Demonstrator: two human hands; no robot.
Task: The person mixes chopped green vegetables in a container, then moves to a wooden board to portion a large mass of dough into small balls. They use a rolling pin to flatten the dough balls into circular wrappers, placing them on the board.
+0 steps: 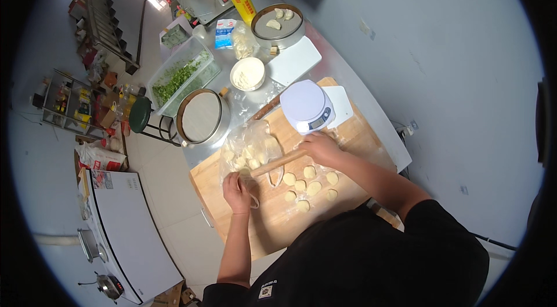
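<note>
A wooden rolling pin [278, 162] spans between my two hands above the wooden board [270, 228]. My left hand [236, 193] grips its near-left end, and my right hand [321, 148] is closed round the other end, just below the white digital kitchen scale [306, 105]. Under and behind the pin lies a clear plastic bag [250, 139] with several dough pieces inside. Several small flattened dough rounds [314, 188] rest on the floured board, to the right of the pin and close to my body.
Behind the board stand a round steamer [201, 116], a tub of chopped greens [180, 76], a bowl of flour [247, 74] and a second steamer holding several dumplings [278, 24]. A darker rolling pin [266, 108] lies at the board's back edge. The wall borders the table's right side.
</note>
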